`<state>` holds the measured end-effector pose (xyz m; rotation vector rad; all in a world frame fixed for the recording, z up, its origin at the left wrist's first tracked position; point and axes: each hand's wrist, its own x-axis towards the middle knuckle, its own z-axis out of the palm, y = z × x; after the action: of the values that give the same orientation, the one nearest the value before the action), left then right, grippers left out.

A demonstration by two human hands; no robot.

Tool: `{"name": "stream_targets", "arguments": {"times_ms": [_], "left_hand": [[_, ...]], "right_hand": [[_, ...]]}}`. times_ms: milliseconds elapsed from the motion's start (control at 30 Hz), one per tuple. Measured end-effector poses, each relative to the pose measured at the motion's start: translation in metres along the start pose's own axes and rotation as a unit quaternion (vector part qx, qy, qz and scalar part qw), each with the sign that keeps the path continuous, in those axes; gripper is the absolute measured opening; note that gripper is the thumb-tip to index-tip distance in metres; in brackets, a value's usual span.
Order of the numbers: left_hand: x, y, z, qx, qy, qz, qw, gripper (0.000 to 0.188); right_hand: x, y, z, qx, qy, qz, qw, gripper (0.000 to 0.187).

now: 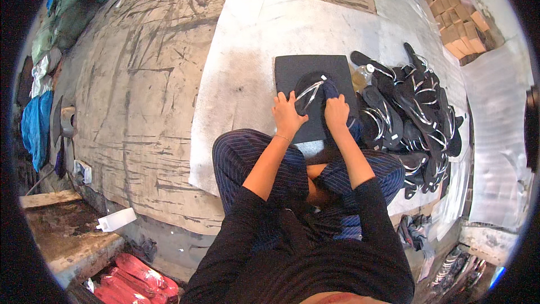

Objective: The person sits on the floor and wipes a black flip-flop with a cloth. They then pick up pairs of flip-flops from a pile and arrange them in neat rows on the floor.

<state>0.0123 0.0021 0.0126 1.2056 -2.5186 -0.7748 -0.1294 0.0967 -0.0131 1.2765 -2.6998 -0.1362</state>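
Note:
A black flip-flop [308, 83] with silvery straps lies on a dark square mat [338, 66] in front of my crossed legs. My left hand [288, 115] grips the flip-flop's near left part, with its fingers and thumb spread around the edge. In my right hand [337, 112] is a bunched dark blue cloth [330, 88], pressed against the flip-flop's right side. The fingers of that hand are curled over the cloth. Black sole and black mat blend together, so the outline is hard to make out.
To the right lies a heap of black flip-flops [413, 107], beside a bottle of yellowish liquid [360, 77]. A white sheet [225, 73] spreads under the mat. Brown cartons [457, 19] stand far right. A white bottle [117, 219] and wrapped red soles [135, 278] lie lower left.

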Motion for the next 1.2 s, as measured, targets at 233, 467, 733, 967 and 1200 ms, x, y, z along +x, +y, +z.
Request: {"name": "stream_targets", "arguments": {"times_ms": [233, 467, 733, 967, 1200], "left_hand": [[-0.002, 0.001, -0.004, 0.007, -0.004, 0.012, 1.000, 0.086], [-0.002, 0.006, -0.006, -0.023, -0.014, -0.007, 1.000, 0.085], [0.022, 0.002, -0.023, 0.177, 0.155, 0.143, 0.961, 0.069], [0.028, -0.017, -0.005, -0.127, 0.107, 0.017, 0.986, 0.060], [0.008, -0.009, -0.006, -0.094, 0.008, 0.056, 0.994, 0.057]], "right_hand": [[0.000, 0.003, 0.000, 0.026, -0.010, -0.015, 0.999, 0.017], [0.053, 0.026, 0.008, 0.058, -0.027, -0.028, 0.998, 0.019], [0.002, 0.057, 0.004, 0.333, -0.165, 0.085, 0.925, 0.027], [-0.073, 0.003, -0.037, 0.254, -0.165, 0.014, 0.953, 0.019], [-0.014, -0.003, -0.026, 0.060, -0.046, -0.153, 0.985, 0.017]]}}
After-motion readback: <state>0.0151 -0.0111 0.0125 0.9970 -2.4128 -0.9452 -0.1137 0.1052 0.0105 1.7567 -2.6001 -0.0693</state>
